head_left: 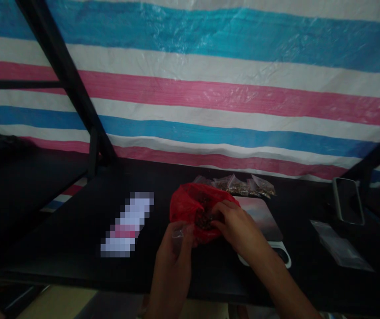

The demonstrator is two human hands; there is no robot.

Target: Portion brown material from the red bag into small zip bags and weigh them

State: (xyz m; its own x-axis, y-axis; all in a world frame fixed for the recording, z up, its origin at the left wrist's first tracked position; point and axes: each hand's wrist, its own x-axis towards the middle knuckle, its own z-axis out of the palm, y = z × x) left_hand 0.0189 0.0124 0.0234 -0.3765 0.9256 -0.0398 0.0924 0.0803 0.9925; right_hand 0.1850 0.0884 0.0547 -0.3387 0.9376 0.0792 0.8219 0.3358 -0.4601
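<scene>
A red plastic bag (186,201) lies open on the black shelf, with a heap of small dark pieces (205,220) inside, too small to name. My right hand (234,221) reaches into its mouth from the right, fingers bent together at the heap; the fingertips are partly hidden. At the bag's front left edge, my left hand (176,246) is closed on a small clear plastic bag (177,235), between thumb and fingers. Partly under my right forearm sits a flat white scale (265,217) with a shiny top plate.
Several small clear bags with brownish pieces (234,184) lie behind the red bag. Flat empty zip bags (341,248) and a phone (348,201) are at the right. A blurred-out strip (128,223) lies left. Striped sheeting (210,97) hangs behind, beside a black metal post (67,79).
</scene>
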